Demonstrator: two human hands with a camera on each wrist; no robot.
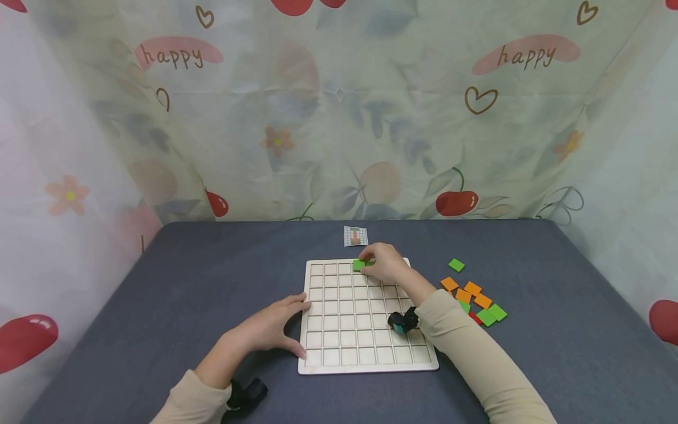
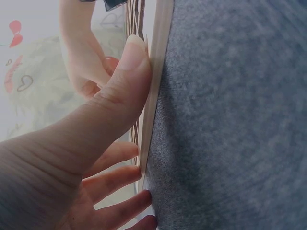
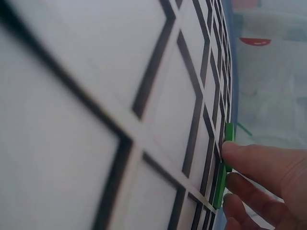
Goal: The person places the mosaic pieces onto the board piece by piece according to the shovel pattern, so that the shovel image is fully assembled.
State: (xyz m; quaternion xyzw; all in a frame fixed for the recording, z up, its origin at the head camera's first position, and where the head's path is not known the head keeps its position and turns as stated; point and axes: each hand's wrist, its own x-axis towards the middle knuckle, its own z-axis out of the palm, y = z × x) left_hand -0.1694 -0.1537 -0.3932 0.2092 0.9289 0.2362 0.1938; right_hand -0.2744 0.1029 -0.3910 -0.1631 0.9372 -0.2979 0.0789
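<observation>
A pale gridded board [image 1: 339,323] lies on the table. At its left edge rests my left hand [image 1: 270,327], fingers spread, with the thumb [image 2: 129,62] near the closest corner and the fingertips farther up the side. My right hand [image 1: 385,264] is over the far edge, pinching a green tile [image 3: 229,132] between thumb and fingers. Beside it, a second green tile [image 3: 220,187] sits along the same row. In the head view one green tile [image 1: 358,265] shows plainly; the other is mostly covered by the fingers.
Right of the board lie loose orange tiles [image 1: 449,284], green tiles [image 1: 498,312] and a red tile [image 1: 475,318], partly behind the right sleeve. A single green tile [image 1: 457,265] lies farther back. A small printed card [image 1: 355,236] is beyond the board's far edge.
</observation>
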